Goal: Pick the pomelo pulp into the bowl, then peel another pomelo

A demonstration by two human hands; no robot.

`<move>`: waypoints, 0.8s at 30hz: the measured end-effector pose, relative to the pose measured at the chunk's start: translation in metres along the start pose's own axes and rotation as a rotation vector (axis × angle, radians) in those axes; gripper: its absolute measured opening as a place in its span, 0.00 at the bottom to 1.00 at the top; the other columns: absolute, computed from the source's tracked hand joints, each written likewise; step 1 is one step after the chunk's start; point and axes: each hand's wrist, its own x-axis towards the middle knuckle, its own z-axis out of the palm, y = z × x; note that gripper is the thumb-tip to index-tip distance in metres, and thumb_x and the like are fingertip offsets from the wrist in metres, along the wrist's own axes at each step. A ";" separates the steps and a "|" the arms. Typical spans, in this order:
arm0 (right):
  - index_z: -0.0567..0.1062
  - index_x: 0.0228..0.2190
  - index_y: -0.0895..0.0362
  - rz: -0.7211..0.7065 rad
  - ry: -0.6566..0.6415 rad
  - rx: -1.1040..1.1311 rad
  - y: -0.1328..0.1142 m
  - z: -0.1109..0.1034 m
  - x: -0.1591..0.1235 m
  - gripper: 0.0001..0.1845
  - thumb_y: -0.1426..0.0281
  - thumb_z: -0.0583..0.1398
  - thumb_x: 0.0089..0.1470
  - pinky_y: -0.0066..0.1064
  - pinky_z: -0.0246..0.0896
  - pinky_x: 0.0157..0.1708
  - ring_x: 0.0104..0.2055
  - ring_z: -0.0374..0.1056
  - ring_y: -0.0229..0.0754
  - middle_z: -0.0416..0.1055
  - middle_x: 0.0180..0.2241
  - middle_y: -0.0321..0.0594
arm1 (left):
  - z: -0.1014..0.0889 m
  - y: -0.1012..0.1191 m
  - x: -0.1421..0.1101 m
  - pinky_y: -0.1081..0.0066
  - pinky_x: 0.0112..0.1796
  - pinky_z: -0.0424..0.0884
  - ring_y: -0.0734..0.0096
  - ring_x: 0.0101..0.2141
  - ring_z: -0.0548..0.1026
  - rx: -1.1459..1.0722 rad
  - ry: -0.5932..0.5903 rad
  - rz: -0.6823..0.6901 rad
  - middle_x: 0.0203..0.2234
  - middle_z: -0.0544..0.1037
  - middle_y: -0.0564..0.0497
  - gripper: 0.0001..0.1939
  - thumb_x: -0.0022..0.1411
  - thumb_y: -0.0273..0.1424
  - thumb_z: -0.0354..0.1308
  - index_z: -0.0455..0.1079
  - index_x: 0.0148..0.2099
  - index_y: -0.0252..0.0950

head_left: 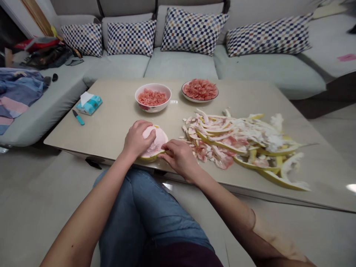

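Observation:
A partly peeled pomelo [156, 142], pale pink pith with a yellow rind edge below, rests on the beige table [116, 115] near its front edge. My left hand [137, 139] lies over the fruit's left side with fingers curled on it. My right hand [179, 157] pinches the rind at the fruit's lower right. A white bowl [152, 97] of pink flesh pieces and a plate [200, 90] of the same stand farther back.
A large heap of yellow-white peel and pink membrane scraps [244, 142] covers the table's right half. A tissue pack [89, 104] and a teal-handled knife [78, 117] lie at the left. A grey sofa with checked cushions [191, 29] runs behind. My jeans-clad knee [144, 207] sits below.

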 end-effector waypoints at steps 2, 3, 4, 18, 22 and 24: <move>0.76 0.34 0.58 0.017 0.017 -0.003 -0.002 0.002 -0.001 0.08 0.67 0.66 0.54 0.32 0.57 0.34 0.33 0.68 0.44 0.74 0.33 0.43 | 0.000 0.001 0.000 0.63 0.55 0.67 0.62 0.51 0.73 0.001 -0.003 0.005 0.45 0.77 0.46 0.13 0.61 0.34 0.54 0.74 0.46 0.39; 0.76 0.33 0.58 0.026 0.018 0.005 -0.003 0.002 -0.001 0.07 0.67 0.66 0.54 0.32 0.57 0.33 0.32 0.67 0.44 0.74 0.32 0.42 | 0.000 0.001 0.000 0.63 0.55 0.67 0.62 0.50 0.73 0.000 -0.004 0.009 0.45 0.77 0.46 0.13 0.61 0.34 0.54 0.74 0.46 0.39; 0.75 0.32 0.58 0.033 0.015 0.014 -0.003 0.003 -0.001 0.06 0.68 0.66 0.54 0.31 0.56 0.32 0.31 0.67 0.43 0.73 0.30 0.41 | 0.001 0.001 0.000 0.63 0.55 0.67 0.62 0.50 0.73 -0.001 -0.003 0.014 0.45 0.77 0.46 0.13 0.61 0.34 0.54 0.74 0.46 0.38; 0.75 0.31 0.56 0.072 0.101 0.052 -0.011 0.012 -0.009 0.03 0.70 0.63 0.56 0.31 0.57 0.31 0.30 0.66 0.42 0.72 0.29 0.40 | 0.000 0.000 -0.001 0.63 0.55 0.67 0.62 0.51 0.73 -0.008 0.014 0.003 0.45 0.77 0.46 0.12 0.62 0.34 0.54 0.74 0.46 0.39; 0.73 0.29 0.56 0.034 0.113 0.109 -0.013 0.014 -0.011 0.04 0.71 0.61 0.57 0.31 0.57 0.31 0.29 0.65 0.41 0.72 0.28 0.39 | 0.001 -0.001 -0.002 0.63 0.56 0.67 0.63 0.51 0.73 -0.006 0.015 0.007 0.46 0.77 0.46 0.12 0.62 0.34 0.54 0.74 0.46 0.39; 0.72 0.30 0.56 0.011 0.113 0.112 -0.015 0.015 -0.013 0.05 0.71 0.61 0.58 0.30 0.57 0.31 0.29 0.65 0.41 0.71 0.28 0.39 | 0.001 -0.002 -0.001 0.63 0.56 0.66 0.63 0.51 0.73 -0.007 0.022 0.010 0.46 0.77 0.46 0.13 0.62 0.34 0.54 0.74 0.46 0.39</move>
